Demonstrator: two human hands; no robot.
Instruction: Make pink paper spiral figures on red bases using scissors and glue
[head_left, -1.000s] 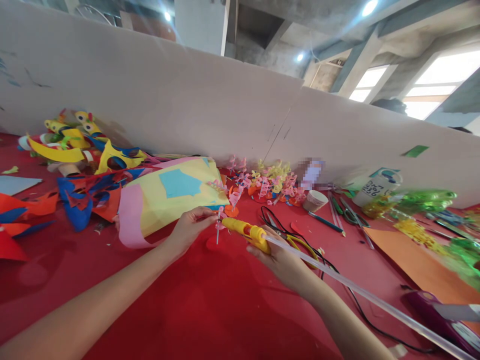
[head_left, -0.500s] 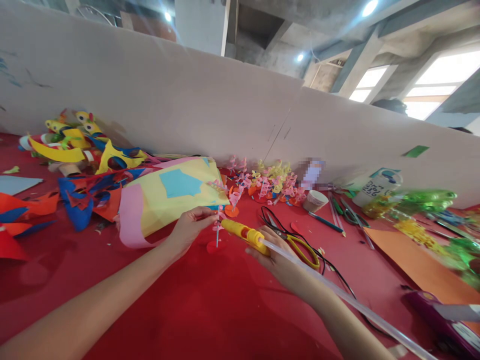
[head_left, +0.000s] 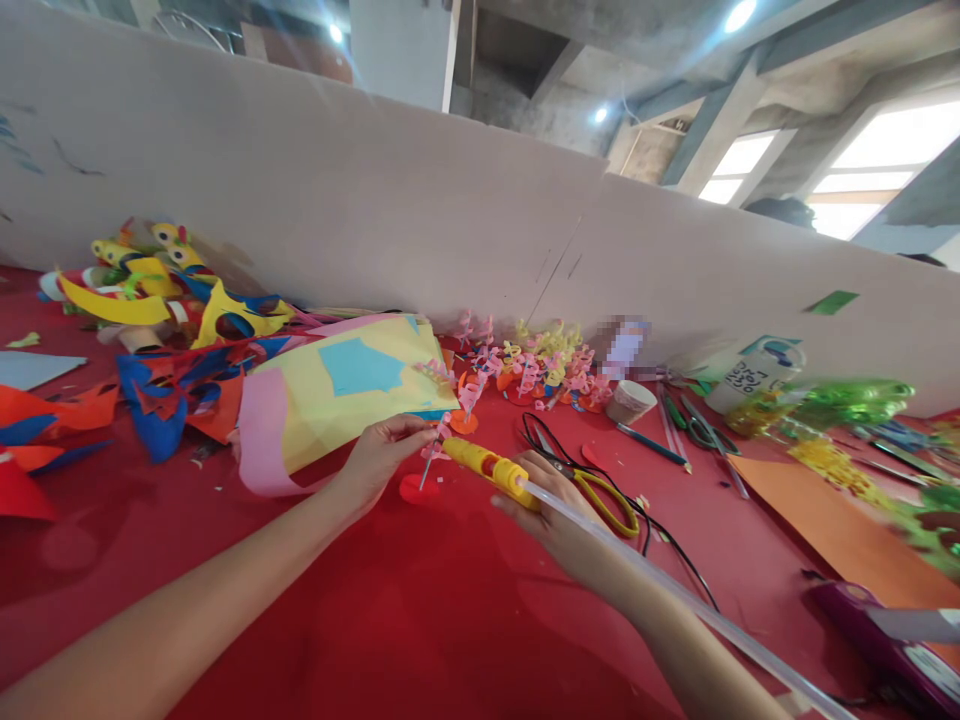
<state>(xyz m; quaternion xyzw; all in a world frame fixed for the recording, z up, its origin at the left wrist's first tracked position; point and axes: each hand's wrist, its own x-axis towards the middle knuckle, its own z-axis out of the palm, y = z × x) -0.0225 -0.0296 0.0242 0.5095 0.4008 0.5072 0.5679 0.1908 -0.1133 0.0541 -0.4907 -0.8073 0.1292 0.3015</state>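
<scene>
My left hand (head_left: 379, 455) pinches a small paper craft (head_left: 429, 466) near its top: a thin pale stick with pink paper bits. At the stick's lower end is a round red base (head_left: 418, 490), and the stick leans with its top to the right. In my right hand (head_left: 551, 510) is a yellow hot glue gun (head_left: 484, 463), its nozzle pointing left, close beside the pink paper. A long clear glue stick (head_left: 637, 562) runs out of the gun's back toward the lower right. The exact spot where nozzle and paper meet is too small to tell.
Yellow-handled scissors (head_left: 609, 503) and a black cord lie right of my right hand. Behind stand several similar pink paper crafts (head_left: 529, 375) and a paper cup (head_left: 630, 402). Paper sheets (head_left: 300, 430) lie left, an orange sheet (head_left: 840, 520) right. A white partition (head_left: 375, 220) borders the table.
The paper craft has tipped from upright to leaning, its red base shifting left and its top right. Both hands and the glue gun have stayed almost in place.
</scene>
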